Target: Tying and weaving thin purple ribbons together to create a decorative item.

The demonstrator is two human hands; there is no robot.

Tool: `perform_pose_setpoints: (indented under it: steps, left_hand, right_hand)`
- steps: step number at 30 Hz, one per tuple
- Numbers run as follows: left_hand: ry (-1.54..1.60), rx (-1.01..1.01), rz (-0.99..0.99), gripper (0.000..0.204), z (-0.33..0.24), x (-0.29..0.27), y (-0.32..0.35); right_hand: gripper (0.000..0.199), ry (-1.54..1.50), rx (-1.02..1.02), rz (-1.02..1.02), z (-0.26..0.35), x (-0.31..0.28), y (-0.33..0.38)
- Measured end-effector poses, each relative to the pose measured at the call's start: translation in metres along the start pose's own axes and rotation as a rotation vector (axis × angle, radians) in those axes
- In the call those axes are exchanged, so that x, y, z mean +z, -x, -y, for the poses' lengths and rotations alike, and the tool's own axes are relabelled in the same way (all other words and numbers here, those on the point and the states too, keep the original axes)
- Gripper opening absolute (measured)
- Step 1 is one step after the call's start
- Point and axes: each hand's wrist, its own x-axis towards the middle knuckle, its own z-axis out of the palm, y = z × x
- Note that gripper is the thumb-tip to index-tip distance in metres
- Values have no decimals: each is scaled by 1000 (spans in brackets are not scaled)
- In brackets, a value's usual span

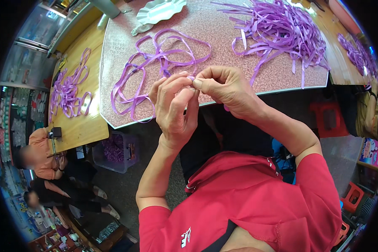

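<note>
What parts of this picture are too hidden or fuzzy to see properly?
- Head view: the small purple ribbon piece is mostly hidden between the left hand and right hand fingertips.
- The silvery scalloped tray is cut off by the top edge.
- The purple-filled clear plastic bin sits partly under the glittery tabletop.

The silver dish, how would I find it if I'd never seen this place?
Start at the speckled tabletop covered with purple ribbons. Look along its far edge, left of the big ribbon pile and beyond the hands. The silver dish sits there, the only shiny thing with a wavy rim among the soft ribbons.
</note>
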Motion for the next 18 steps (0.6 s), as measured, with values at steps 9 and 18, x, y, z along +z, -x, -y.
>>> perform_pose_setpoints:
  steps: [9, 18]
  left_hand:
    - [-64, 121, 199, 27, 9, -20, -12]
    - [61, -64, 134, 20, 6, -13, 3]
  right_hand:
    - [25, 36, 61, 108, 3, -10, -1]
    - [13, -222, 170, 40, -13, -5, 0]
